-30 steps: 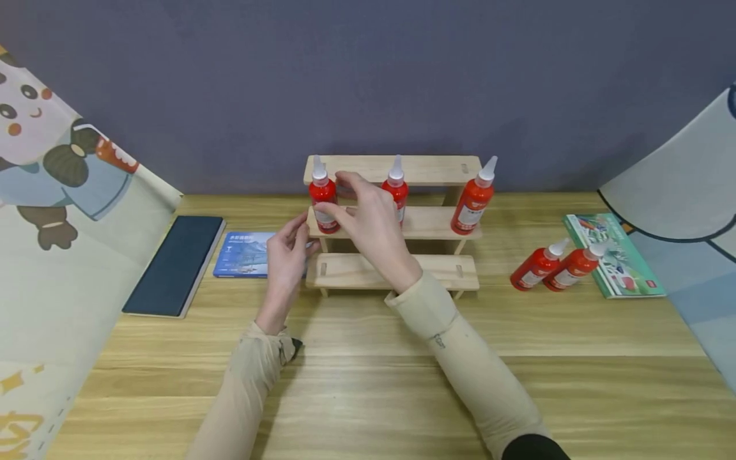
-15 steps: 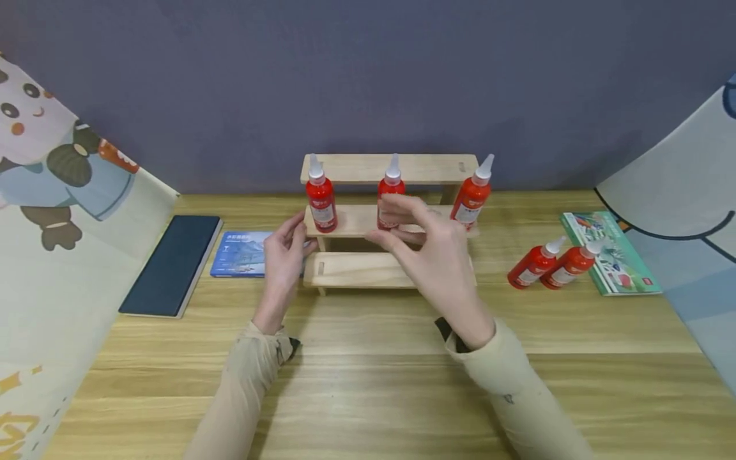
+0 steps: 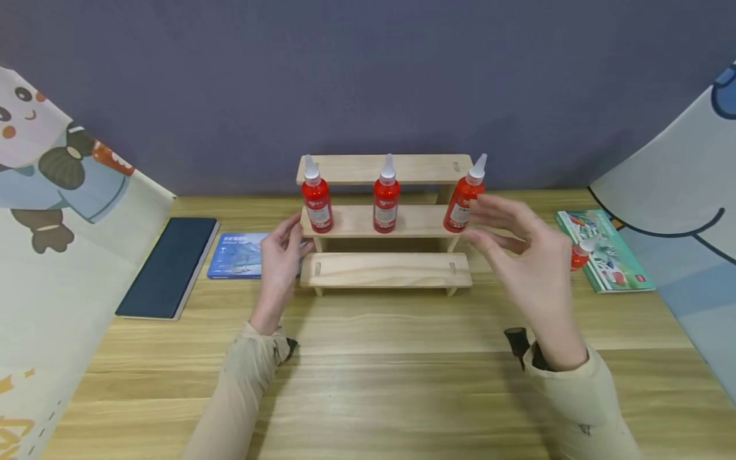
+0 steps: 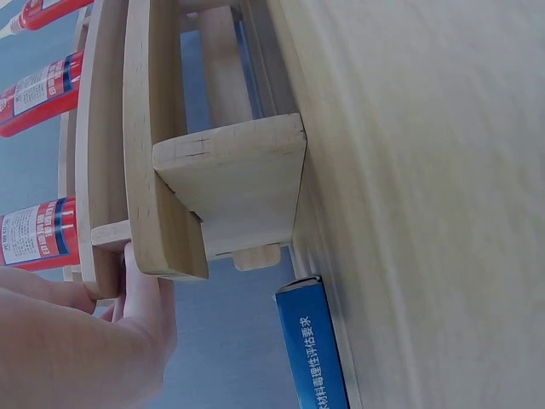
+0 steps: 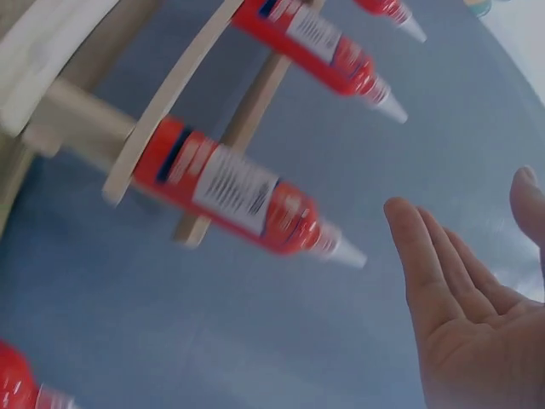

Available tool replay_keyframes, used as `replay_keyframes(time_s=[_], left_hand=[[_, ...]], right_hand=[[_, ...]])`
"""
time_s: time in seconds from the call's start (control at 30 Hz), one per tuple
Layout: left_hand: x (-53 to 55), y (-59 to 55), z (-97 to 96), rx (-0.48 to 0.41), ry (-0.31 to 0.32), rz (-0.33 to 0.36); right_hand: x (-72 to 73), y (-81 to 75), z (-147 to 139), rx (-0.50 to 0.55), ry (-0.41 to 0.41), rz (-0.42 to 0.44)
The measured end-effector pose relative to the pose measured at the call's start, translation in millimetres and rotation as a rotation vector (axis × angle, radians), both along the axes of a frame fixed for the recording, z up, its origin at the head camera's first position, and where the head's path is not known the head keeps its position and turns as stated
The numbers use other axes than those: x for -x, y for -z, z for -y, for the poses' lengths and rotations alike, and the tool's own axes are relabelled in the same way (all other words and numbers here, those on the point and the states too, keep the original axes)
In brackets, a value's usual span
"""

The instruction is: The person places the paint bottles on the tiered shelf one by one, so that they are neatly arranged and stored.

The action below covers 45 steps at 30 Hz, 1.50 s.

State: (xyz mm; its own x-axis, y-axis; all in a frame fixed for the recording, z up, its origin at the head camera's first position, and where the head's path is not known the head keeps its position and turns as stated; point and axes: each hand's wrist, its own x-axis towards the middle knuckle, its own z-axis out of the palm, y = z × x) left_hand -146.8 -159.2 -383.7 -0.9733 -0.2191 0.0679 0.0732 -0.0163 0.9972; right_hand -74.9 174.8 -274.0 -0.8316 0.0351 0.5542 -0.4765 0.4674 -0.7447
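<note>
1. A dark grey-blue panel (image 3: pixel 368 76) rises behind the wooden rack.
2. The wood-grain tabletop (image 3: pixel 368 383) lies under the rack and spreads out in front of it and to both sides.
3. Printed white hangings flank the rack at a distance: the left hanging (image 3: pixel 103 185), with a cartoon figure, and the right hanging (image 3: pixel 678 166), with dark curved lines.
4. The wooden rack (image 3: pixel 345 271) has three pale tiers, stepped upward toward the panel.
5. The navy notebook (image 3: pixel 167 268) lies well to the left of the rack, its long side slanting.
6. The green book (image 3: pixel 606 249), its cover illustrated, lies flat to the right of the rack, well apart from it.
7. The right hand (image 3: pixel 531 268) is just off the rack's right end, beside a bottle. Its grasp is released: the right wrist view shows straight fingers, with a gap between them and that bottle.
8. The left hand (image 3: pixel 280 265) is at the rack's left end, fingers and thumb pinching the end of the middle tier.
9. The blue pack (image 3: pixel 237 255) lies left of the rack, partly covered by the left hand.
10. On the rack's middle tier stand three red bottles with white nozzles: the left-end bottle (image 3: pixel 318 207), the central bottle (image 3: pixel 386 206) and the right-end bottle (image 3: pixel 462 207).
11. The fourth bottle (image 3: pixel 579 257), right of the rack, is mostly hidden by the right hand.
</note>
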Motion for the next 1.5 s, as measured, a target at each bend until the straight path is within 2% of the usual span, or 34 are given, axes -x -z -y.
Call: replay_keyframes(time_s=[0.27,0.6,0.73,0.93,1.27,1.5], left_hand=[[0.6,0.4,0.2,-0.006,0.0,0.0],[0.1,1.2,0.6,-0.001,0.005,0.007],[-0.2,0.8,0.1,0.001,0.006,0.011],[-0.2,1.4,0.8,0.009,0.005,0.006],[-0.9,0.9,2.0,0.034,0.002,0.001],[-1.1,1.1,2.3,0.037,0.006,-0.003]], right_hand=[[-2.5,7.4,-29.9,0.005,0.11,0.03],[-1.3,22.4,-70.0,0.001,0.251,0.117],[-1.8,28.4,-82.0,-0.013,0.283,0.112],[-5.4,31.5,-89.1,-0.045,0.341,0.111],[-7.4,35.3,-99.0,-0.097,0.391,0.139],[-8.2,39.6,-106.9,-0.086,0.421,0.186]])
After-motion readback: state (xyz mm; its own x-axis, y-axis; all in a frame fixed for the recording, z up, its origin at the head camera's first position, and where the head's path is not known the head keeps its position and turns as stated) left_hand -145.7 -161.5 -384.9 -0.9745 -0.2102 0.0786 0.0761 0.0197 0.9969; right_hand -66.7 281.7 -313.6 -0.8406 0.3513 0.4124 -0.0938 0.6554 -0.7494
